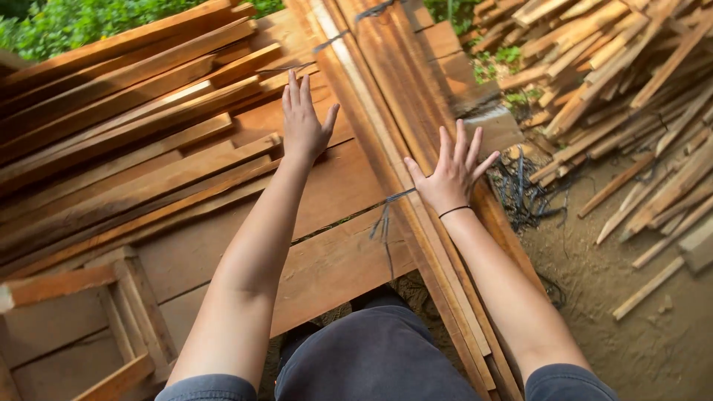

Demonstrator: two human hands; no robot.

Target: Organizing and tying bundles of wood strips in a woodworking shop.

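Observation:
Both my arms reach forward over stacked timber. My left hand (303, 122) hovers open, fingers spread, above broad reddish-brown boards (327, 186). My right hand (450, 172) is also open with fingers apart, a thin dark band on its wrist, just over a long bundle of narrow planks (386, 96) that runs away from me. That bundle is tied with dark wire (386, 215) right beside my right hand. Neither hand holds anything.
A pile of thin slats (111, 119) lies at the left and a wooden frame (111, 312) at the lower left. Loose short sticks (631, 89) are heaped at the right on bare dirt (639, 334), with tangled dark wire (527, 200). Green plants (59, 22) grow behind.

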